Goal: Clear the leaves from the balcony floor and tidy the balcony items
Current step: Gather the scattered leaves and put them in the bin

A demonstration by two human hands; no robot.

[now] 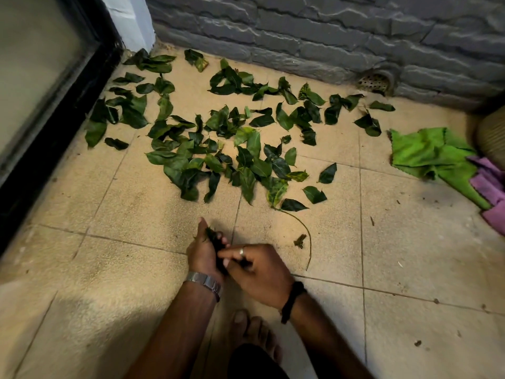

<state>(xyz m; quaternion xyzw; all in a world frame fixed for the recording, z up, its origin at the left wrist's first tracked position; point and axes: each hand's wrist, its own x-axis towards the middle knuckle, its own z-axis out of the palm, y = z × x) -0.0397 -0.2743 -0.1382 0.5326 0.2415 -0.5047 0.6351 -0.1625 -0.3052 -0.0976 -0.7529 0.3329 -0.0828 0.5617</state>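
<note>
Gathering is barely begun, I'd say. The left hand (204,248) grips a small bunch of dark green leaves (216,242) low over the beige tiled floor (136,214), and the right hand (254,269) pinches at that bunch with curled fingers. Most glossy green fallen leaves (218,149) lie scattered beyond, toward the grey stone wall (328,36). Next comes reaching forward for another handful.
</note>
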